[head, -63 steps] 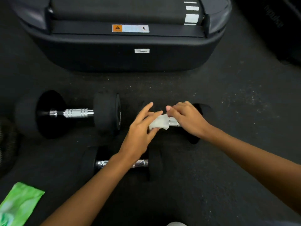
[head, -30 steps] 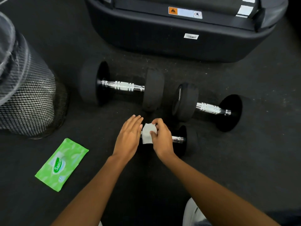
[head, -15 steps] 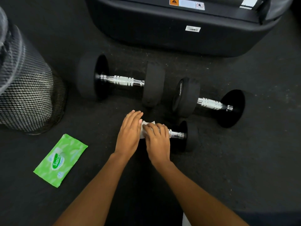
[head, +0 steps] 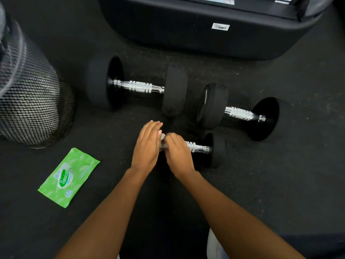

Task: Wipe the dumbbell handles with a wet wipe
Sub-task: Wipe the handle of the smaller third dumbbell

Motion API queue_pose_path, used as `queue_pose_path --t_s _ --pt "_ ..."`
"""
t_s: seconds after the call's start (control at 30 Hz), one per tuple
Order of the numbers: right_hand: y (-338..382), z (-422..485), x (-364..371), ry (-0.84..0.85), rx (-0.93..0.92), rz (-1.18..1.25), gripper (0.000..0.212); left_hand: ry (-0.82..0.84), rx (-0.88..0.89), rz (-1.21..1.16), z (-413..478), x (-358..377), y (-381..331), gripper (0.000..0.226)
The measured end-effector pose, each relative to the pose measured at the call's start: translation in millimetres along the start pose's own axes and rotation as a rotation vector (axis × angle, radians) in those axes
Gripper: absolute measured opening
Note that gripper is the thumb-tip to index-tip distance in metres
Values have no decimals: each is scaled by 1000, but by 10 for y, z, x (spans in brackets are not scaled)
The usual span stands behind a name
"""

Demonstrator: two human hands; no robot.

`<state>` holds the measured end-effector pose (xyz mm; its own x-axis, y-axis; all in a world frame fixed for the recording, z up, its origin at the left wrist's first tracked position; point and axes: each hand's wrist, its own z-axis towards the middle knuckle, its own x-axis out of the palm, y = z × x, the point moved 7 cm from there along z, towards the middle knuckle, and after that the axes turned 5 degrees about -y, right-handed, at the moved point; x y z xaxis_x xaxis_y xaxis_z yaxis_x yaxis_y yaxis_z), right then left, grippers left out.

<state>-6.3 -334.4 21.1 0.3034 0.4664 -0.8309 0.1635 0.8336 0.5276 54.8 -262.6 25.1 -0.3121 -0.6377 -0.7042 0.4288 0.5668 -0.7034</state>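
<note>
Clamping the wet wipe (head: pixel 163 137) onto the chrome handle (head: pixel 197 147) of the nearest dumbbell (head: pixel 217 151) with the right grip (head: pixel 178 153), curled over both; only a white scrap of wipe showing beside the knuckles. Resting just beside it with the left grip (head: pixel 147 146), flat and straight-fingered, thumb side touching the wipe. Lying crosswise on the black floor (head: pixel 280 184), close in front of the person. Left end of that dumbbell wholly hidden under the left grip; right black head plainly in view.

Beyond, two bigger dumbbells end to end, heads near each other: far-left dumbbell (head: pixel 140 87) and far-right dumbbell (head: pixel 238 113), raised lettering on the latter's inner head too small to read. Left of the arms, a green wipes pack (head: pixel 68 177), reading "Sanicar", last letters unclear. Mesh bin (head: pixel 33 101) cut off at the left edge. Black machine base (head: pixel 186 34) cut off at the top, carrying a white barcode sticker (head: pixel 220 26), unreadable.
</note>
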Motion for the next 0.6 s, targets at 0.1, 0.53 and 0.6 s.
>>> queue_pose_path --t_s 0.1,0.53,0.6 --pt "-71 33 -11 70 29 28 24 4 -11 3 35 0 -12 36" --pt "-110 74 -56 138 -124 -141 31 10 7 26 33 -6 -12 36" --pt "-196 16 -153 135 -145 -153 31 6 1 22 37 -6 0 36"
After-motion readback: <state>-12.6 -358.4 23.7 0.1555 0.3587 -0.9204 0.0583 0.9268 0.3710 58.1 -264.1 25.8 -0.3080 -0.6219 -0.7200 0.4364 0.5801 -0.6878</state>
